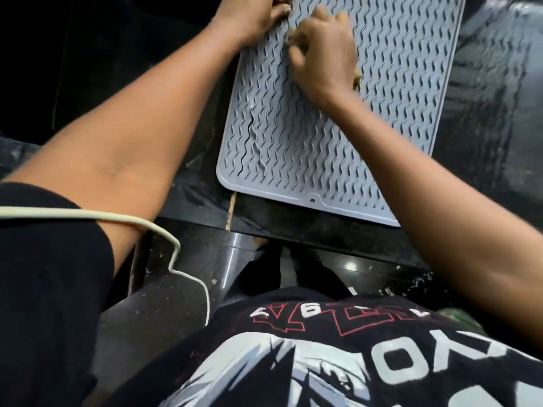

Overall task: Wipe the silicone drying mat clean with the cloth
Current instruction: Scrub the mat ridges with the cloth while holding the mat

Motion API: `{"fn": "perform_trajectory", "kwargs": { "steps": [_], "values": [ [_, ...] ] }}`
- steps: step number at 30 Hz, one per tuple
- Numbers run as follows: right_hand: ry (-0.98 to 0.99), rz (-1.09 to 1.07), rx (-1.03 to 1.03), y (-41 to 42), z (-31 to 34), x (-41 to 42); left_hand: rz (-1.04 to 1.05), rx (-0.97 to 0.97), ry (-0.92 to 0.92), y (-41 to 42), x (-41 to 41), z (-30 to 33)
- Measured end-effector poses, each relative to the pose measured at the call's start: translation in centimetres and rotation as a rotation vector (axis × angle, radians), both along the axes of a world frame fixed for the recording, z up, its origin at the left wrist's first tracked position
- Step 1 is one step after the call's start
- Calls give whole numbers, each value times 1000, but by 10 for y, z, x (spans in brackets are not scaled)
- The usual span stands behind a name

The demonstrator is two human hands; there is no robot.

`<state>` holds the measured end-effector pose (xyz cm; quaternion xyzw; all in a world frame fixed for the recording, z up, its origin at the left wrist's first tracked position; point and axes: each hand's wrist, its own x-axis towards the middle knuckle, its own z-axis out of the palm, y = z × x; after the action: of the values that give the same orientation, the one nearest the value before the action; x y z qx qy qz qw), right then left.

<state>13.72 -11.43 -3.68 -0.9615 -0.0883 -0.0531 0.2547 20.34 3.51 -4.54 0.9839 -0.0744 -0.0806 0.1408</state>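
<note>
Nearest the camera, a black printed shirt point(323, 348) and one white cable point(173, 254) are seen. Beyond them, one grey silicone drying mat point(308, 148) lies flat on the dark table point(484, 113); its long axis runs away from the person, tilted slightly to the right. Further on, the right hand point(323, 54) is laid on the mat with curled fingers, a small piece of cloth point(357, 80) showing under it. At the far left edge of the mat, it is held by the left hand point(249, 19). No containers are seen.

The grey ribbed silicone drying mat point(308, 148) lies on the dark bench point(484, 118). The left hand point(249, 19) grips its left edge; the right hand point(326, 54) rests curled on its surface.
</note>
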Motion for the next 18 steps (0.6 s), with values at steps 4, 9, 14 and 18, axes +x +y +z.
{"fn": "perform_trajectory", "kwargs": {
  "steps": [4,9,14,18],
  "values": [
    [10,80,19,2,1,-54,-2,-105,7,-6,2,2],
    [140,105,133,-3,15,-60,126,-96,6,-11,-6,5],
    [51,-146,202,-9,19,-24,98,-109,37,-16,-21,12],
    [108,-20,19,-1,10,-31,22,-72,57,-13,-37,9]
  ]
}}
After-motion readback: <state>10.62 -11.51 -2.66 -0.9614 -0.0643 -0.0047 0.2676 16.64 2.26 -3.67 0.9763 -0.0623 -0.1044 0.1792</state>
